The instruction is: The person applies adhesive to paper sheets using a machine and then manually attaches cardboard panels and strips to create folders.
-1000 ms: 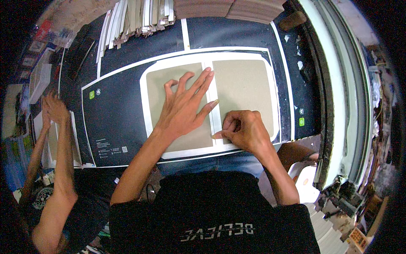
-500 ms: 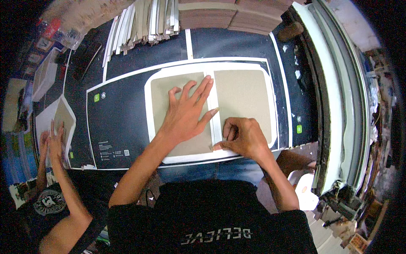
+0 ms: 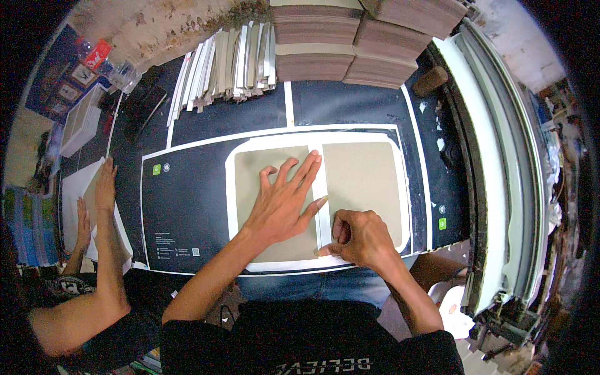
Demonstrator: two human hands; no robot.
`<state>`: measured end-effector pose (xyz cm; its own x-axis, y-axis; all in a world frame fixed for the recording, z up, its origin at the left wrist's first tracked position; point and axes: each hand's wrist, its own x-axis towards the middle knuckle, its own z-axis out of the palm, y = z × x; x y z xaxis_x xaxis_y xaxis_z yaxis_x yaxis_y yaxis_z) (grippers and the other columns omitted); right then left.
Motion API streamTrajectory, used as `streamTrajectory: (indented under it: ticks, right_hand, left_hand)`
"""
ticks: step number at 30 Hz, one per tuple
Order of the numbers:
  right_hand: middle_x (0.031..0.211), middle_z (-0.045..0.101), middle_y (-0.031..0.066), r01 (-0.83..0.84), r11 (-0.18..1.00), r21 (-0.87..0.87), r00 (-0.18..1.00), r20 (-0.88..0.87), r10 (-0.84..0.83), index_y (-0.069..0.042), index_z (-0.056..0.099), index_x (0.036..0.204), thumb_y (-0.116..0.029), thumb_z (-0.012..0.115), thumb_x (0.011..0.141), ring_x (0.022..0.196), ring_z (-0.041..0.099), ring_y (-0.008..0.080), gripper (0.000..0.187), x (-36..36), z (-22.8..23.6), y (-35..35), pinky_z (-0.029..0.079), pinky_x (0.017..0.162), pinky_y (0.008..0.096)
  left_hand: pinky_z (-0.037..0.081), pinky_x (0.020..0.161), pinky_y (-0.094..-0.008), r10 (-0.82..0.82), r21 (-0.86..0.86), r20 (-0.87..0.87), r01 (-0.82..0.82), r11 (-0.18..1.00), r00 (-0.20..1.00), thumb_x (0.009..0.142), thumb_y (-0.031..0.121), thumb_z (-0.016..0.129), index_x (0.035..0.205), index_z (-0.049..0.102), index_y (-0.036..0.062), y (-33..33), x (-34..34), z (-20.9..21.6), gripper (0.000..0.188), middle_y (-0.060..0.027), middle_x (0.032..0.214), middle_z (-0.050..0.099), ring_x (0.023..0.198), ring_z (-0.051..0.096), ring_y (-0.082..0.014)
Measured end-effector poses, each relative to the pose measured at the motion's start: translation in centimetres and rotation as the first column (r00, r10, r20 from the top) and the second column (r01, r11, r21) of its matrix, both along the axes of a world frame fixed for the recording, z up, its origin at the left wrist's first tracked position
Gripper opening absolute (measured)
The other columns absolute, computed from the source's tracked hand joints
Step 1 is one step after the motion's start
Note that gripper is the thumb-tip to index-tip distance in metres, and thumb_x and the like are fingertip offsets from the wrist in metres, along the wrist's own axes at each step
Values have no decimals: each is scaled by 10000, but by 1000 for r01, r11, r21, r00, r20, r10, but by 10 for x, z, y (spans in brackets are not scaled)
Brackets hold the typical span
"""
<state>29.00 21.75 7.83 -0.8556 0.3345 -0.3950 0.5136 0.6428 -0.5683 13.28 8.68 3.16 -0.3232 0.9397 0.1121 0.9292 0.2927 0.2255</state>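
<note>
The left hand (image 3: 284, 203) is lying flat and open, fingers spread, pinning the left grey board (image 3: 262, 206) on the white sheet (image 3: 275, 142). The right hand (image 3: 361, 237) is curling closed, fingertips pressing the narrow white gap running lengthwise away between both boards, right board (image 3: 365, 181) just beside.

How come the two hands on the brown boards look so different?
The left hand lies flat with its fingers spread wide; the right hand is curled up, fingers tucked. The left hand rests on the left brown board; the right hand sits at the lower corner of the right brown board, by the white gap. Both press down on the same white sheet.
</note>
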Motion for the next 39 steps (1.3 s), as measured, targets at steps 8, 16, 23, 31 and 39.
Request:
streamTrajectory:
  ticks: [8, 16, 23, 31, 39]
  right_hand:
    - [643, 673, 74, 1, 1000, -6, 999, -53, -2, -55, 630, 708, -267, 953, 616, 600, 672, 209, 396, 4, -3, 3, 520, 584, 344]
    - [1167, 671, 205, -133, 976, 170, 897, -399, 192, -68, 350, 1500, -283, 836, 794, 1022, 678, 352, 883, 18, 13, -17, 576, 845, 445]
    - [1279, 625, 268, -213, 917, 336, 888, -324, 325, 122, 155, 1514, -370, 770, 842, 1191, 585, 400, 1036, 22, -5, -27, 531, 946, 489]
    - [1258, 653, 258, -99, 990, -97, 938, -340, 61, -23, 229, 1546, -232, 764, 879, 1091, 677, 396, 880, 18, 8, -7, 543, 952, 456]
    - [1468, 448, 308, 91, 903, 420, 864, -484, 138, 42, 310, 1509, -293, 764, 855, 1375, 434, 454, 863, 27, -31, 25, 338, 1158, 510]
  left_hand:
    - [257, 1060, -575, 3, -8, 24, -3, 1000, 1000, 989, 436, 524, 1577, 237, 56, 3, 1, 1, 757, -75, 1662, 216, 1349, 348, -362]
    - [244, 1072, -570, -20, 56, 62, 17, 998, 998, 1004, 341, 504, 1575, 252, 53, -2, -1, 1, 687, -81, 1659, 225, 1351, 351, -361]
    - [241, 1077, -564, -5, 21, 48, 4, 1000, 999, 1014, 284, 468, 1564, 274, 43, -3, 1, 2, 631, -81, 1650, 245, 1336, 360, -354]
    - [237, 1085, -564, 15, 47, 46, -17, 999, 999, 1020, 314, 463, 1564, 273, 51, -2, 0, 1, 634, -79, 1647, 252, 1339, 363, -350]
    - [241, 1082, -570, 20, 70, 31, -23, 997, 999, 1021, 329, 453, 1592, 182, 30, -4, 2, 7, 699, -106, 1675, 168, 1371, 339, -355]
